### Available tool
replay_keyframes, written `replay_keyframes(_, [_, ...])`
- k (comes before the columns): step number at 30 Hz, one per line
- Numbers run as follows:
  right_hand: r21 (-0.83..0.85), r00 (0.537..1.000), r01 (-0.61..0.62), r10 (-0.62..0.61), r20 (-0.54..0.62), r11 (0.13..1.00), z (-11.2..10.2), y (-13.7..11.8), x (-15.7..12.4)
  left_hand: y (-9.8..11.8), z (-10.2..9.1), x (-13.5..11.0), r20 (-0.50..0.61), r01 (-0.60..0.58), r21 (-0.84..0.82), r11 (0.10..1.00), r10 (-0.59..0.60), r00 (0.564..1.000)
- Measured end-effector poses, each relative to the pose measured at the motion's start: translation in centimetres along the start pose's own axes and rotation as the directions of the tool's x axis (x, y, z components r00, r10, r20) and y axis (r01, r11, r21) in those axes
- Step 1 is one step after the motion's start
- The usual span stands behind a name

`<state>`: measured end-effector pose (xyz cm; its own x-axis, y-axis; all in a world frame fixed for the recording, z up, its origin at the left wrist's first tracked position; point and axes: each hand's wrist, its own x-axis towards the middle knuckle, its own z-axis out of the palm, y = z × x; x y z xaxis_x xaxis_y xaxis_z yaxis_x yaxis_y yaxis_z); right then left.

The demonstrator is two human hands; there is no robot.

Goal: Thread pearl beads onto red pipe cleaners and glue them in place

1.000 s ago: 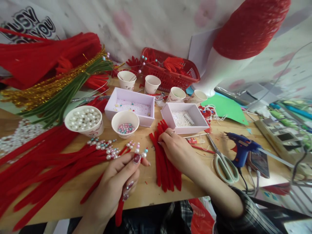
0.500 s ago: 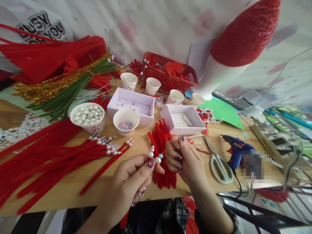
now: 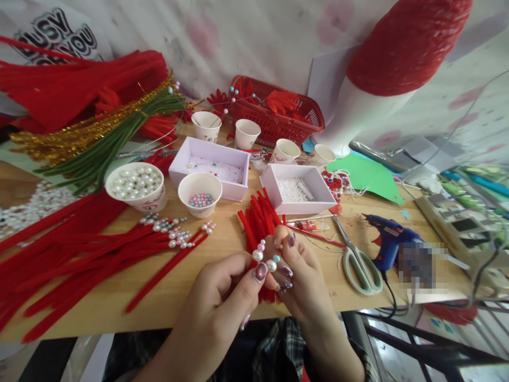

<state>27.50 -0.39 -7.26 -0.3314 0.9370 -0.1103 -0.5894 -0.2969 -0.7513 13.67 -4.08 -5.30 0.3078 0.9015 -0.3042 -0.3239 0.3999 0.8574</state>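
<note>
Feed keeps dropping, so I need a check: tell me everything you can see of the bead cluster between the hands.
The bead cluster is a small bunch of round, glossy beads: two larger white pearls with smaller pink and teal ones beside them. It is held up in the air, pinched between thumb and forefinger of the left hand, with fingertips of the right hand close against it from the other side. Any stem under it is hidden by the fingers.

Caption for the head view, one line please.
Left hand pinches a bead cluster, right hand touching it, above a wooden table with red pipe cleaners, scissors and a glue gun.
</note>
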Motion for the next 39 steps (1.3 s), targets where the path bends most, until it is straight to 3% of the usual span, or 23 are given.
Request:
replay_keyframes(3, [-0.029,1.000,-0.003,0.003,-0.005,1.000,0.1,0.0,-0.2,-0.3,-0.1,0.2,0.045,-0.018,0.002,1.000,0.018,0.999])
replay_keyframes(14, [-0.035,0.999,0.006,-0.004,0.037,0.999,-0.3,0.1,-0.6,-0.3,-0.3,0.1,0.041,0.015,0.005,1.000,-0.015,0.999])
replay_keyframes(24, [-0.136,0.993,0.114,-0.108,0.046,0.984,-0.3,0.0,-0.5,-0.3,-0.4,0.3,0.049,0.062,-0.052,0.997,-0.060,0.997])
replay_keyframes(31, [-0.152,0.995,0.091,-0.096,-0.028,0.984,0.2,0.1,-0.9,-0.6,-0.2,0.2,0.027,0.005,-0.059,0.998,-0.003,1.000])
replay_keyframes(39, [-0.043,0.990,0.093,-0.097,-0.098,0.995,1.0,0.7,-0.7,-0.9,0.6,0.1,-0.020,-0.040,-0.074,0.996,0.039,0.999])
